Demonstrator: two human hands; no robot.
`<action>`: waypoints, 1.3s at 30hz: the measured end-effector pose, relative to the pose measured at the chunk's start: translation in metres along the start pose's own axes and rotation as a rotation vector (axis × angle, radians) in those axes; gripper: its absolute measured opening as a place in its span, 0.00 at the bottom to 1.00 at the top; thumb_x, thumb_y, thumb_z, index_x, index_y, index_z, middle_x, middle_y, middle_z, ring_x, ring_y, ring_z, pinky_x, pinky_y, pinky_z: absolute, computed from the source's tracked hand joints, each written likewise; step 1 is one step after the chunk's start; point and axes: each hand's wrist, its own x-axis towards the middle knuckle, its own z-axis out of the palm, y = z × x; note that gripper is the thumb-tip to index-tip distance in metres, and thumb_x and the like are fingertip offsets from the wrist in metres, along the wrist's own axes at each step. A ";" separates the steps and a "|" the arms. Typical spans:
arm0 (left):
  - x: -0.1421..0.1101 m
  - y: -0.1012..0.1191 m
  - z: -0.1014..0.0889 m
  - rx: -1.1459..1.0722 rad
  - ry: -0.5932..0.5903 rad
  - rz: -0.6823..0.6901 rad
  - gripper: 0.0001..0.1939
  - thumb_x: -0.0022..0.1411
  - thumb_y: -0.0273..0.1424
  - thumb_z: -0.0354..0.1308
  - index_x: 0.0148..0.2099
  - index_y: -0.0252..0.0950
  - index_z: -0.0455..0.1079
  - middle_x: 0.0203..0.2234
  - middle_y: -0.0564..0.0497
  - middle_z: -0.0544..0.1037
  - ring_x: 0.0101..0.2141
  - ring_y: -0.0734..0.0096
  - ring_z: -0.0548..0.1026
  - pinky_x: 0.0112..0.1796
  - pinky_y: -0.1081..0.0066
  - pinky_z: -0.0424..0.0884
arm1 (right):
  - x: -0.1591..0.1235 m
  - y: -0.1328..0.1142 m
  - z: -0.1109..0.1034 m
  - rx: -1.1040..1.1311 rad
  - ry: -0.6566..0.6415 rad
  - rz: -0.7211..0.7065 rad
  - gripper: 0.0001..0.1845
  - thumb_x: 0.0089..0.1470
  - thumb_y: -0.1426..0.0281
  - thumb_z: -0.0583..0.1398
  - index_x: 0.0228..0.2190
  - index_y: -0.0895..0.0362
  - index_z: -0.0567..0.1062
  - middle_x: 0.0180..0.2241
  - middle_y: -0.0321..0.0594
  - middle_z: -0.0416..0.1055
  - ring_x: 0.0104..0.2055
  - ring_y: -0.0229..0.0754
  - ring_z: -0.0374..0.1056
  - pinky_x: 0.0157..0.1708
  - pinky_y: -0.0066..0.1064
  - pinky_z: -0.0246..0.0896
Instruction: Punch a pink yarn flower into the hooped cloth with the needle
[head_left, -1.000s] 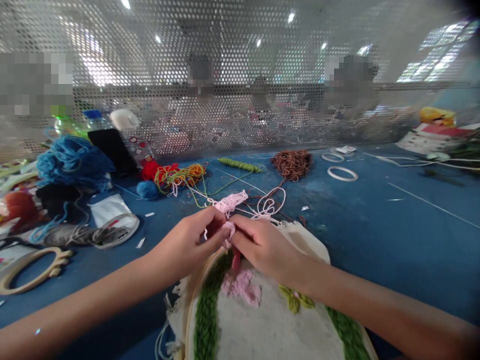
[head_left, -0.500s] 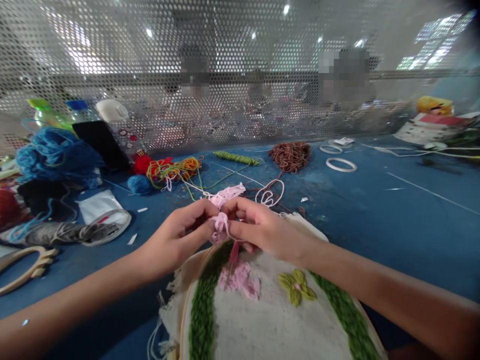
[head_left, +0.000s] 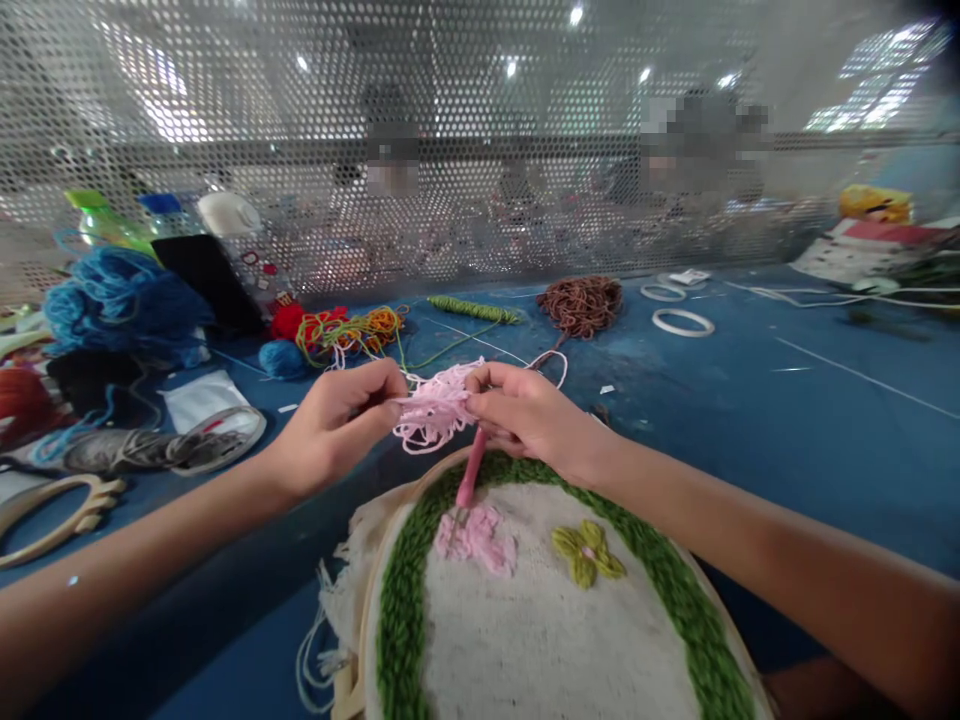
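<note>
Between my hands, above the far rim of the embroidery hoop (head_left: 373, 610), a loose bundle of pink yarn (head_left: 435, 408) is stretched. My left hand (head_left: 339, 425) pinches its left end between thumb and fingers. The right end is gripped by my right hand (head_left: 534, 412). Just below the right fingers stands a pink-handled needle tool (head_left: 471, 472), tilted, its metal end at the pink stitched flower (head_left: 480, 542); whether those fingers touch it I cannot tell. A yellow-green flower (head_left: 586, 553) and a green border (head_left: 694, 630) are stitched on the white cloth (head_left: 540, 640).
Blue yarn (head_left: 124, 305), a black phone-like slab (head_left: 206, 285) and bottles (head_left: 112, 225) crowd the left. Farther back lie green yarn (head_left: 472, 310), brown yarn (head_left: 580, 306) and white rings (head_left: 682, 322). A wooden hoop (head_left: 56, 510) lies left. Perforated metal mesh (head_left: 465, 210) borders the table.
My hands have moved apart and slightly up, my left hand going left. The pink yarn, bunched in my fingers before, is now spread between them. More of the pink-handled tool shows.
</note>
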 end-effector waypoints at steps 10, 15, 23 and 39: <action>-0.007 0.037 0.008 0.248 -0.103 -0.133 0.15 0.66 0.44 0.49 0.36 0.39 0.69 0.20 0.58 0.67 0.22 0.74 0.63 0.23 0.72 0.55 | -0.008 0.003 0.004 -0.076 0.105 -0.123 0.09 0.56 0.67 0.61 0.31 0.56 0.65 0.14 0.24 0.57 0.15 0.28 0.50 0.13 0.19 0.44; -0.002 0.020 0.023 -0.198 -0.130 -0.248 0.18 0.66 0.46 0.48 0.32 0.37 0.64 0.20 0.59 0.64 0.18 0.79 0.59 0.19 0.76 0.54 | -0.018 0.009 0.014 -0.128 -0.024 -0.182 0.03 0.58 0.70 0.57 0.35 0.55 0.66 0.17 0.25 0.61 0.16 0.29 0.58 0.16 0.20 0.52; -0.007 0.022 0.022 -0.402 -0.131 -0.196 0.17 0.66 0.41 0.52 0.29 0.37 0.60 0.18 0.60 0.59 0.19 0.80 0.53 0.18 0.77 0.48 | -0.005 0.008 0.004 -0.055 0.173 -0.228 0.04 0.51 0.76 0.56 0.30 0.56 0.64 0.17 0.26 0.64 0.18 0.29 0.61 0.19 0.21 0.58; 0.001 0.011 0.011 0.053 0.020 -0.105 0.17 0.67 0.43 0.49 0.33 0.37 0.67 0.23 0.56 0.67 0.24 0.74 0.63 0.25 0.73 0.57 | -0.001 0.016 -0.011 -0.402 0.119 -0.481 0.04 0.55 0.74 0.57 0.33 0.56 0.64 0.26 0.32 0.67 0.27 0.35 0.64 0.27 0.28 0.60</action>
